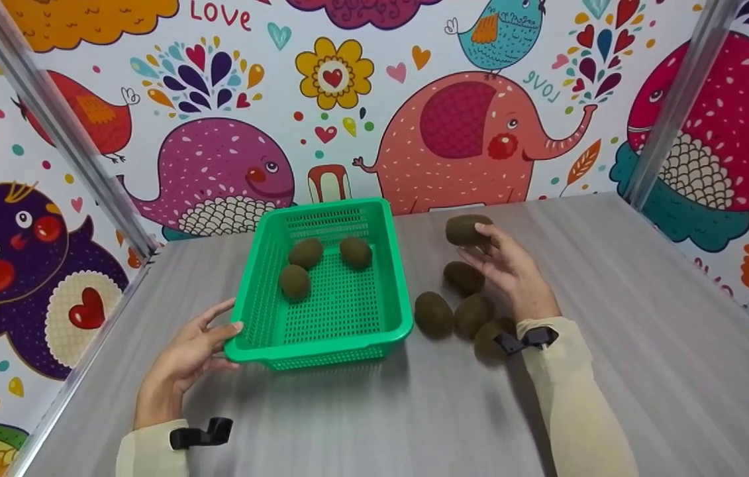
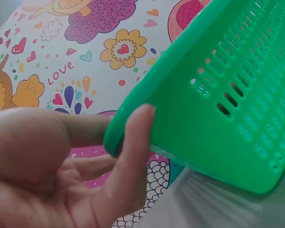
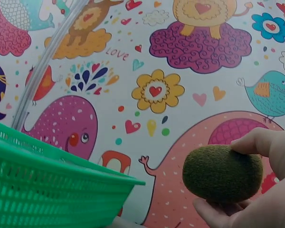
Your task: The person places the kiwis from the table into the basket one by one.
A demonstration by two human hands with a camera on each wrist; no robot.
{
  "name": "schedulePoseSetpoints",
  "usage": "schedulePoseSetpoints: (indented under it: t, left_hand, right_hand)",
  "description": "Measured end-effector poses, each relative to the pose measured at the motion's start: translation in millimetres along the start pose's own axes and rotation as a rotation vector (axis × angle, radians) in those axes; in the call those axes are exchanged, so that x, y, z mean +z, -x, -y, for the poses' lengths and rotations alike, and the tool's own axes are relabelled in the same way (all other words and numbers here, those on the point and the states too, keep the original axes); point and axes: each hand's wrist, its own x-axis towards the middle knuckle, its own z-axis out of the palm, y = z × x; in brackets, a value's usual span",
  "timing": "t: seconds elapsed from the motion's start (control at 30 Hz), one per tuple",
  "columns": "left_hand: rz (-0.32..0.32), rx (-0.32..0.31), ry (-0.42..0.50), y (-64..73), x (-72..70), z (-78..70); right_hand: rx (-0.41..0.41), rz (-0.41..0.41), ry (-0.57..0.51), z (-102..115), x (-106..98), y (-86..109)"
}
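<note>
A green plastic basket [image 1: 331,354] stands on the table with three brown kiwis inside, one of them a kiwi [image 1: 355,253] near its right wall. My left hand [image 1: 192,348] grips the basket's near left corner; in the left wrist view the thumb [image 2: 135,137] lies over the rim. To the right of the basket, my right hand [image 1: 510,265] holds a kiwi [image 3: 223,173] between thumb and fingers, raised above the table. Below that hand several more kiwis lie in a group, among them a kiwi [image 1: 434,315] close to the basket's right side.
The grey wood-grain table [image 1: 348,424] runs back to a wall [image 1: 348,132] printed with cartoon animals. Metal posts [image 1: 63,126] stand at the left and right corners. Each sleeved wrist carries a black mount [image 1: 202,434].
</note>
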Motion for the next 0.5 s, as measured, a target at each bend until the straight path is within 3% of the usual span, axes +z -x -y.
schedulePoseSetpoints:
  t: [0.27, 0.5]
  left_hand:
    - [0.002, 0.006, -0.001, 0.0, -0.4, -1.3]
    - [-0.002, -0.005, -0.007, 0.1, 1.0, -0.4]
  right_hand:
    - [-0.049, 0.092, -0.045, -14, 15, 20.7]
    - [-0.03, 0.096, -0.01, -20, 37, 26.4]
